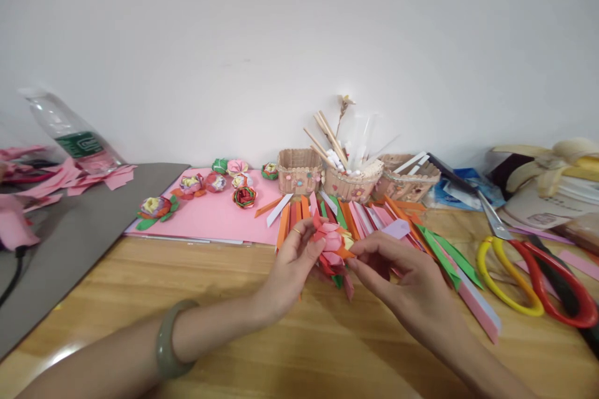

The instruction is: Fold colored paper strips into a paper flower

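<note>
A folded paper flower [331, 240] in pink, orange and yellow, with some green below, is held up above the table's near middle. My left hand [294, 262] grips its left side between thumb and fingers. Thumb and fingertips of my right hand [402, 274] pinch an orange petal tip on the flower's right side. Behind the flower lies a fan of folded paper strips [362, 215] in orange, pink, green and white. The flower's underside is partly hidden by my fingers.
Finished paper flowers [244, 197] sit on pink paper [210, 224] at the left. Three small baskets [299, 171] stand along the wall, the middle one holding sticks. Scissors [510, 280] lie at right, near a banana peel [561, 162]. A tilted bottle [77, 131] and pink scraps are far left.
</note>
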The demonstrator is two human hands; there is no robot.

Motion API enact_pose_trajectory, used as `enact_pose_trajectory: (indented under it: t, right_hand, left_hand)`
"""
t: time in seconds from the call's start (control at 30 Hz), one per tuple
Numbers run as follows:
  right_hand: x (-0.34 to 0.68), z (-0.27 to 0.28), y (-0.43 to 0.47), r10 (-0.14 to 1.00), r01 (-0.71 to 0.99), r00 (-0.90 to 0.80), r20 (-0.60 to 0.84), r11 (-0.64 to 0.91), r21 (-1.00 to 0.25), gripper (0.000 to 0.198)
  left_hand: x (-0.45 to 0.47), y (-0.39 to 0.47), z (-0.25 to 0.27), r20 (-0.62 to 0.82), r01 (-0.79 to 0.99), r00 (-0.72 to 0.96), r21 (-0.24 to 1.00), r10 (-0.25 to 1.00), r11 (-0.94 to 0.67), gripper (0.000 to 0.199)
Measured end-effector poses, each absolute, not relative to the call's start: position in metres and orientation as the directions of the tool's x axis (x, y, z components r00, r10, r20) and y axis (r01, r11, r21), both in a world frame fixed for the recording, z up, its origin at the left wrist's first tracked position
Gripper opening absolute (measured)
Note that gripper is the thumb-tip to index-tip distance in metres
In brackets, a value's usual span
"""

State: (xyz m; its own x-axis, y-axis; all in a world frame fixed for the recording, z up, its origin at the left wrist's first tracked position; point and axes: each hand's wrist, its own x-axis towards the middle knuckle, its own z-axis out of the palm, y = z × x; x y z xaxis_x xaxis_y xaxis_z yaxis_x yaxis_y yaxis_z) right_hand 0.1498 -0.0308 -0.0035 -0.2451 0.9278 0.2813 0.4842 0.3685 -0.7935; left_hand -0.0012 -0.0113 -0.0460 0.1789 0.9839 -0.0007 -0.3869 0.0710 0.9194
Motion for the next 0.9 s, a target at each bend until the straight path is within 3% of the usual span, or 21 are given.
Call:
enact_pose_trajectory:
  t: [0.1,0.27,0.5,0.9]
  right_hand:
    - [0.15,-0.005,-0.031,0.919,0.509,-0.246,0.308,0.393,-0.766,0.011]
    - [0.15,-0.01,-0.032,0.859,0.574,-0.179,0.48,0.488,-0.658,0.006]
    - [0.15,0.001,-0.031,0.928,0.5,-0.294,0.228,0.353,-0.791,0.02]
    - [0.152,-0.003,-0.029,0.912,0.554,-0.26,0.317,0.41,-0.725,0.013]
  left_hand:
    - [-0.002,-0.012,-0.044,0.079,-0.36,0.172,0.933,0.982,-0.012,0.027]
    - [-0.002,-0.015,-0.041,0.153,-0.321,0.144,0.942,0.978,-0.1,0.025]
    - [-0.004,-0.016,-0.04,0.163,-0.299,0.188,0.949,0.969,-0.102,0.028]
    - [-0.003,-0.015,-0.041,0.089,-0.316,0.198,0.949,0.976,-0.022,0.028]
